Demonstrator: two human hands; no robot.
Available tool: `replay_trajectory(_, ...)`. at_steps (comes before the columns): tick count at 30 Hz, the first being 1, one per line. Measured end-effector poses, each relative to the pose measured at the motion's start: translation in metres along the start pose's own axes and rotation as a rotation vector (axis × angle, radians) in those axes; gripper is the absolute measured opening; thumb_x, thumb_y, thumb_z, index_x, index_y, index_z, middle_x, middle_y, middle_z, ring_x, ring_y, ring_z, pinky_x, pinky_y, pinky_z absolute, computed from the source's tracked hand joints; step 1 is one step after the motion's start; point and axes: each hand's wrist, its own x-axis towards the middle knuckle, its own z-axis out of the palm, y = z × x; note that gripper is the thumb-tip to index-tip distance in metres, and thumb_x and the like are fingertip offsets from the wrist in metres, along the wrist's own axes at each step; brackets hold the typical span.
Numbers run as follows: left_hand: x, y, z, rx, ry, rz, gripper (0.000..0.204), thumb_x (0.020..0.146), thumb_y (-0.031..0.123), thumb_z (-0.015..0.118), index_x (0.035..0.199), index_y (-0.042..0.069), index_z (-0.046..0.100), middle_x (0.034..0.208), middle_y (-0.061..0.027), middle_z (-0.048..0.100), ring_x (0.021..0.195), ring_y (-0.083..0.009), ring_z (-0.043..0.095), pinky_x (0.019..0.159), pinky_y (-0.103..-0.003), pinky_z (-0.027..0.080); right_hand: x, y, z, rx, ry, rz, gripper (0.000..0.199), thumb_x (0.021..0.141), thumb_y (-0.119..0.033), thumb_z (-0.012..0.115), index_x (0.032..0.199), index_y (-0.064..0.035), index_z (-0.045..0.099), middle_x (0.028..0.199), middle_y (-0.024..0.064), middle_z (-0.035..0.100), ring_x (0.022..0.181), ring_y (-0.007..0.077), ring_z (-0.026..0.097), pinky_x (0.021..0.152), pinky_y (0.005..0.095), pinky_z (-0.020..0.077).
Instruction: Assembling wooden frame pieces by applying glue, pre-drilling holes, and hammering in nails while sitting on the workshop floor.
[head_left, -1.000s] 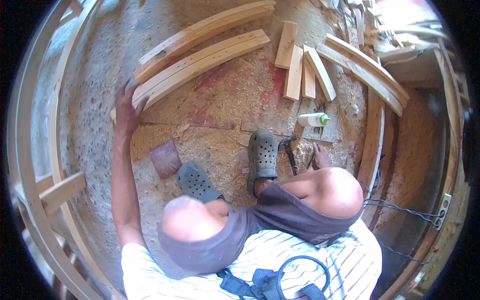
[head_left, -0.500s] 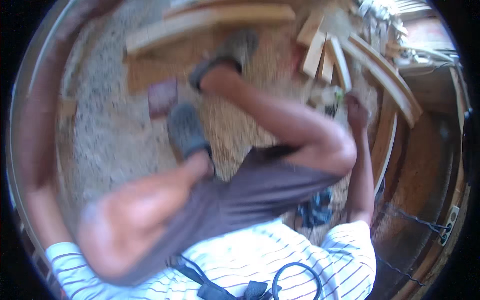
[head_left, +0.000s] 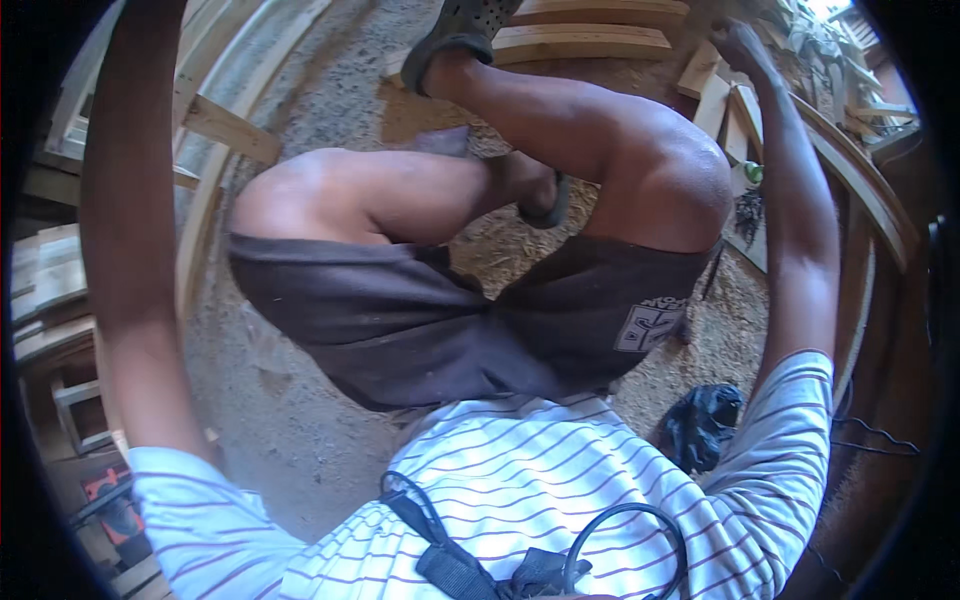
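My right hand (head_left: 738, 47) is stretched far forward at the upper right, by the ends of several short wooden boards (head_left: 712, 105). Its fingers look curled closed; whatever they may hold is too small to make out. My left forearm (head_left: 135, 200) runs up the left side and leaves the picture at the top, so that hand is out of sight. Beneath the right forearm lie a small green-and-white object (head_left: 752, 174) and a dark bristly thing (head_left: 746, 215). Ahead of my legs, two wooden beams (head_left: 585, 42) rest on the ground.
A wooden frame (head_left: 225, 128) stands at left, with stacked timber (head_left: 48, 270) beyond it. An orange-and-black tool (head_left: 112, 500) is at lower left. A black plastic bag (head_left: 700, 425) sits by my right side. Long curved boards (head_left: 850, 170) and a dark cable (head_left: 875, 428) lie at right.
My view has shifted, showing more timber at left. My right hand has moved farther forward, away from the green-and-white object. My left hand has stayed out of view; my legs have shifted.
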Motion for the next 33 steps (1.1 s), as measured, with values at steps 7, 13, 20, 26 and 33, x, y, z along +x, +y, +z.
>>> replay_trajectory(7, -0.051, 0.096, 0.014, 0.098, 0.084, 0.261, 0.041, 0.092, 0.028, 0.07, 0.122, 0.0, 0.067, 0.121, -0.0152, 0.066, 0.112, -0.0227, 0.06, 0.098, -0.039, 0.046, 0.053, -0.016, -0.031, -0.36, 0.136, -0.529, 0.03, 0.085, -0.035, 0.062, 0.083, -0.0067, 0.072, 0.099, 0.0135, 0.07, 0.094, 0.0303, 0.065, 0.097, 0.0422, 0.0463)
replay_trajectory(13, -0.012, 0.095, 0.012, 0.116, 0.094, 0.332, 0.043, 0.092, 0.028, 0.069, 0.125, 0.0, 0.065, 0.127, -0.0177, 0.061, 0.119, -0.0261, 0.056, 0.103, -0.043, 0.043, 0.073, 0.005, -0.044, -0.37, 0.004, -0.42, 0.031, 0.083, -0.035, 0.064, 0.089, -0.0058, 0.072, 0.097, 0.0173, 0.069, 0.092, 0.0344, 0.066, 0.083, 0.0448, 0.0529)
replay_trajectory(20, 0.022, 0.045, 0.007, 0.208, 0.137, 0.337, 0.046, 0.091, 0.027, 0.068, 0.128, 0.001, 0.062, 0.135, -0.0207, 0.056, 0.127, -0.0301, 0.051, 0.108, -0.048, 0.038, 0.114, 0.079, 0.024, -0.2, -0.009, 0.07, 0.053, 0.083, -0.048, 0.071, 0.11, -0.0031, 0.067, 0.115, 0.0204, 0.067, 0.103, 0.0392, 0.065, 0.089, 0.0474, 0.0528)
replay_trajectory(26, 0.068, 0.031, 0.055, 0.199, 0.152, 0.253, 0.048, 0.09, 0.026, 0.066, 0.131, 0.002, 0.06, 0.141, -0.0232, 0.052, 0.133, -0.0335, 0.047, 0.113, -0.052, 0.035, 0.054, 0.093, 0.147, -0.316, -0.196, 0.399, 0.082, 0.08, -0.061, 0.075, 0.134, -0.0031, 0.055, 0.126, 0.026, 0.064, 0.116, 0.0426, 0.063, 0.095, 0.0507, 0.0528)
replay_trajectory(33, 0.136, -0.026, 0.104, -0.073, 0.5, 0.163, 0.051, 0.089, 0.026, 0.065, 0.134, 0.002, 0.058, 0.149, -0.0262, 0.046, 0.141, -0.0375, 0.042, 0.119, -0.057, 0.03, 0.059, 0.075, 0.224, -0.207, -0.142, 0.707, 0.075, 0.094, -0.039, 0.063, 0.154, -0.006, 0.032, 0.127, 0.0208, 0.057, 0.121, 0.0334, 0.057, 0.085, 0.0506, 0.0576)
